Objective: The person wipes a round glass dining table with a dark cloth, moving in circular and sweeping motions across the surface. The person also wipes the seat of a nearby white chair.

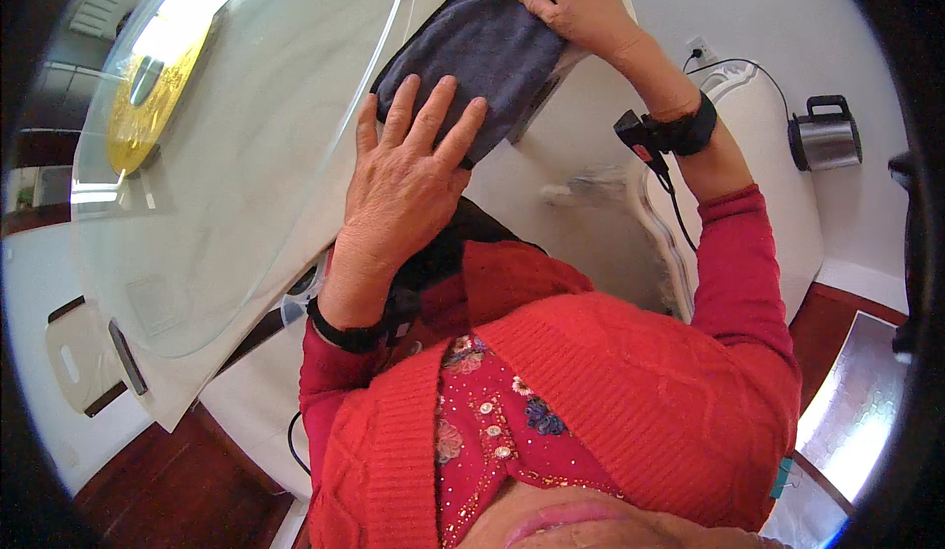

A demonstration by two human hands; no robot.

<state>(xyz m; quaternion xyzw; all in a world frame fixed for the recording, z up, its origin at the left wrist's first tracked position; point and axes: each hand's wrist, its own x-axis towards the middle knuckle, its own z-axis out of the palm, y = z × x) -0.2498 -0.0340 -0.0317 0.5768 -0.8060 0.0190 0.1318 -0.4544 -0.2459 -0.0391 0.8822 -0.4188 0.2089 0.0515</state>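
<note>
Head camera view, from the left: a long, shiny yellow thing with round sides [157, 106] shows far off. Next comes a wide, pale table with a clear glass top [246, 195]. Near the curved glass edge, at the right side of the table, lies a soft, dark grey cloth with black edging [468, 57].

The left hand [399, 185] rests on the near left part of the cloth, its fingers spread apart and mostly straight. That is a good way to keep soft cloth flat. Pressing lightly and evenly with all the fingers should stop it from bunching up.

The right hand [586, 8] is at the far right corner of the cloth, thumb and pointing finger bent on it. The top of the picture is tight there, so one cannot tell if they pinch it. A gentle pull away from the left hand would help take out creases.

On the right wrist is a black strap with a small black box [679, 131]. Its thin black cable [679, 216] hangs down, and is best kept away from the cloth. Farther right is a silver metal kettle with a black handle [827, 141].
</note>
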